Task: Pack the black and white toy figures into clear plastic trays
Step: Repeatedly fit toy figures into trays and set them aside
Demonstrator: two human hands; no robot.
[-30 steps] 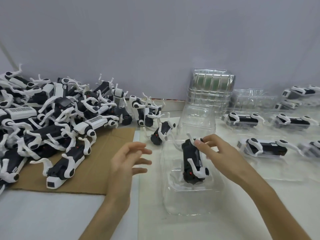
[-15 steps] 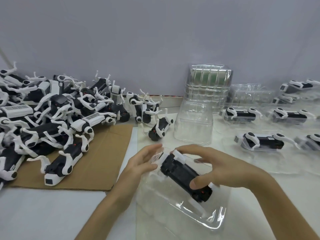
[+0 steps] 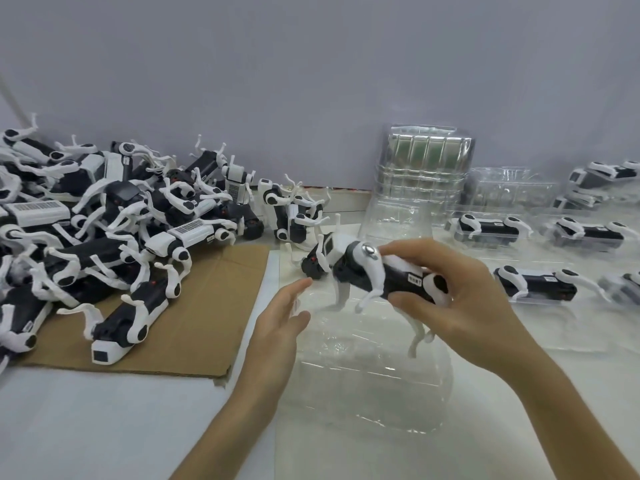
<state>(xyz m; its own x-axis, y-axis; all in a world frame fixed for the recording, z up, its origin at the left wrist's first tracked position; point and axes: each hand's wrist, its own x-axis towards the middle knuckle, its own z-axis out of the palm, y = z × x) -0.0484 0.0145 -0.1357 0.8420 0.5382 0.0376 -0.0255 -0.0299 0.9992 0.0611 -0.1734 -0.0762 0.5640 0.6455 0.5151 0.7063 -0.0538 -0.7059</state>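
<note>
Item 1, nearest you: table [image 3: 104, 427], white. Item 2: tray [image 3: 374, 393], clear, empty, lying flat on the table just below centre. Item 3: your left hand [image 3: 277, 330], at the tray's 9 o'clock edge, fingers straight and relaxed, holding nothing; whether it touches the tray cannot be told. Item 4: your right hand [image 3: 464, 306], at 3 o'clock of centre, thumb underneath and fingers over the top, curled round the right half of item 5. Item 5: figure [image 3: 367, 271], black body with white legs, held above the tray's far end, lying lengthwise from 9 to 3 o'clock, legs hanging down toward the tray; contact with the tray cannot be told. Item 6: cardboard [image 3: 207, 323], brown sheet flat on the table at 9 o'clock. Item 7: pile [image 3: 104, 216] of unpacked figures, heaped on the cardboard's left and far parts, reaching the frame's edge at 9 to 10 o'clock. Item 8: loose figure [image 3: 313, 263], on the table just behind the held one, partly hidden by it. Item 9: stack [image 3: 424, 174] of clear trays, nested, at 1 o'clock, near the wall. Item 10: packed trays [image 3: 535, 284], one figure each, laid in rows on the table from 2 to 3 o'clock. Item 11: wall [image 3: 311, 81], plain grey, across the far side.
</note>
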